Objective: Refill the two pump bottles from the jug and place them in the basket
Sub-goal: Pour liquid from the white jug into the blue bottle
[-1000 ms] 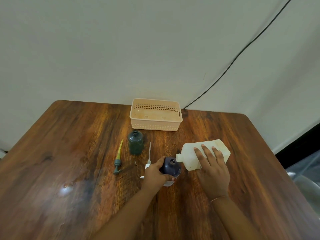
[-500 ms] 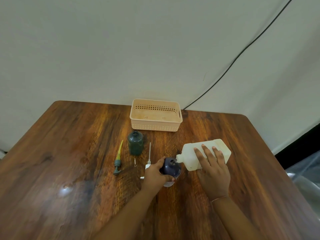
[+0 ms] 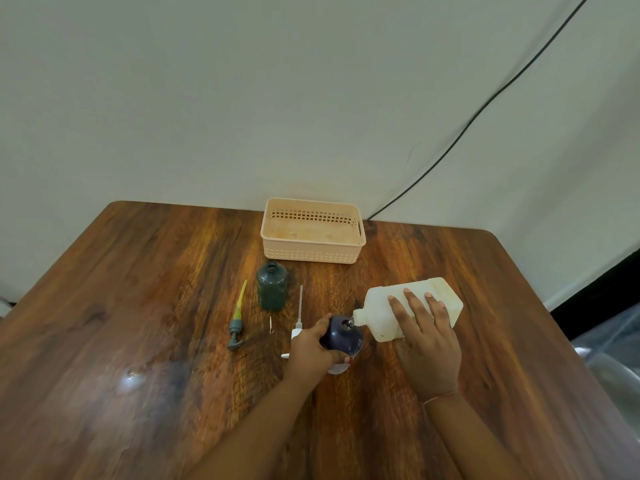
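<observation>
Jug (image 3: pixel 412 308) tipped sideways, spout at bottle (image 3: pixel 343 334) mouth

the white jug (image 3: pixel 412 308) is tipped over on its side, spout pointing left and meeting the open mouth of the dark blue bottle (image 3: pixel 343 334), with a clear trickle at the neck. the blue bottle stands upright near the table's middle. the dark green bottle (image 3: pixel 272 286) stands upright and uncapped, further away and to the left. its yellow-tubed grey pump (image 3: pixel 237 320) lies flat left of it; a white pump (image 3: pixel 298 323) lies between the bottles. the peach slotted basket (image 3: pixel 313 251) sits at the far edge, with nothing in it.
</observation>
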